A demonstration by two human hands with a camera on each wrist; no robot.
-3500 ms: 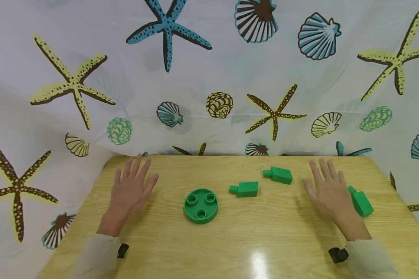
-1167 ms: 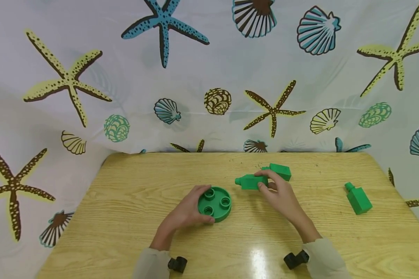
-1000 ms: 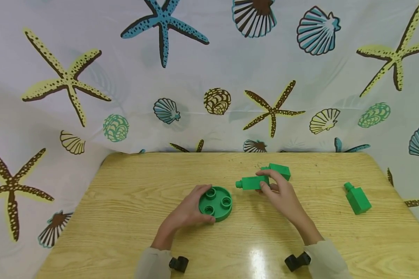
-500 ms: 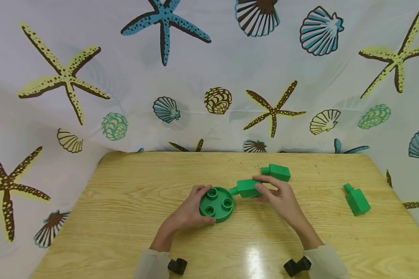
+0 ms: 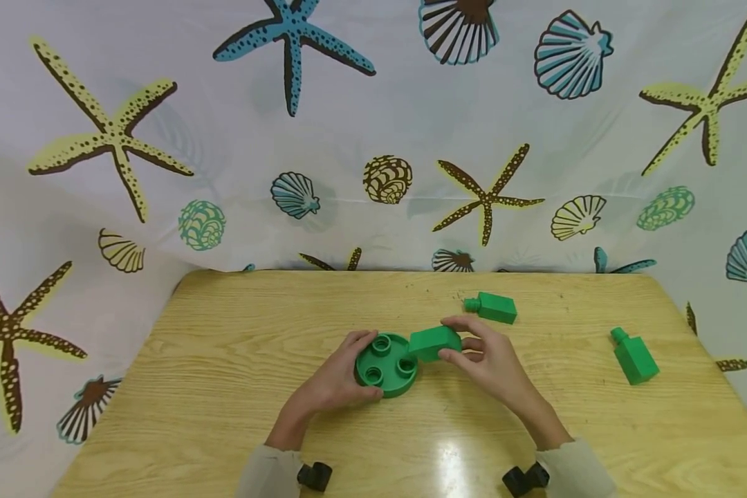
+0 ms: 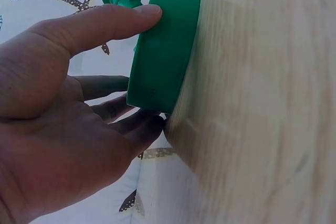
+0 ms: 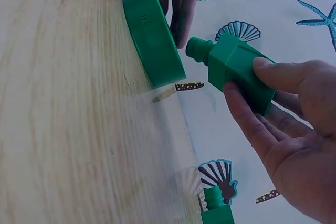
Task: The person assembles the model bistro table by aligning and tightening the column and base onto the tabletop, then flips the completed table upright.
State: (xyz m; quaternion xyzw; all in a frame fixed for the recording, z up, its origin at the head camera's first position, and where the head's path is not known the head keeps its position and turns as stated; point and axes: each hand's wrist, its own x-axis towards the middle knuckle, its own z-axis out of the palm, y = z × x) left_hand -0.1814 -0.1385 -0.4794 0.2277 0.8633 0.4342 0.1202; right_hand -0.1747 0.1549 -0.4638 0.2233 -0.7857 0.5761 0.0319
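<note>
My left hand [image 5: 336, 379] grips the rim of a round green disc [image 5: 387, 358] that lies on the table. Three threaded round sockets face up inside its raised edge. In my right hand [image 5: 494, 356] is a green rectangular block with a threaded end [image 5: 432, 344], pinched between thumb and fingers. The block is tilted, its threaded end down toward the disc's right socket; the head view hides that end. Seen from the right wrist, the threaded end [image 7: 199, 50] is above the disc [image 7: 153, 40], with a gap between them.
Two similar green blocks lie on the wooden table [image 5: 255, 311]: one block [image 5: 496, 308] behind my right hand, another block [image 5: 636, 358] at the far right. A white cloth with starfish and shells [image 5: 342, 228] hangs behind the table and along its sides.
Both hands came in from the sides; my left took hold of the disc, my right picked up the nearest block. Since then the block has moved left over the disc and tilted down.
</note>
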